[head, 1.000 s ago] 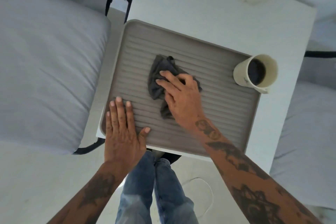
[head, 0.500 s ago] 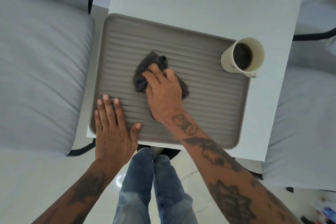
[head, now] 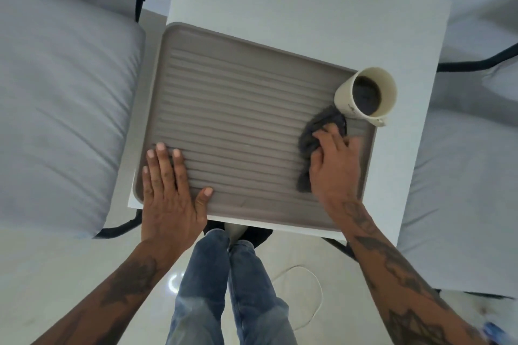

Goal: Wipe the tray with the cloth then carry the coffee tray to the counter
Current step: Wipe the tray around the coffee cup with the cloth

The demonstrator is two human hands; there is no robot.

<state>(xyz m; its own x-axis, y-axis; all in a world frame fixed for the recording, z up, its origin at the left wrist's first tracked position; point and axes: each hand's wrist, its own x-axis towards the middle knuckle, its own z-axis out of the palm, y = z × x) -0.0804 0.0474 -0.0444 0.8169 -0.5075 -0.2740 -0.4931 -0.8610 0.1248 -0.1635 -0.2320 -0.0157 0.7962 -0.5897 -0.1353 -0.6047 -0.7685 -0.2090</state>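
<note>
On the table (head: 308, 8), the tray (head: 238, 109) lies flat; the right hand (head: 335, 165), fingers pressed on the cloth (head: 319, 131), has swept from the middle to the cup (head: 365, 92) corner. Left hand (head: 168, 190), fingers spread, steadies the tray. Wiping looks nearly finished.

A crumpled dark grey cloth (head: 319, 134) lies on the ribbed taupe tray (head: 238, 120), touching the coffee cup (head: 367, 92).

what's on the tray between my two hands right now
Head view: only bare ribbed tray lies between the left hand and the right hand pressing the cloth.
</note>
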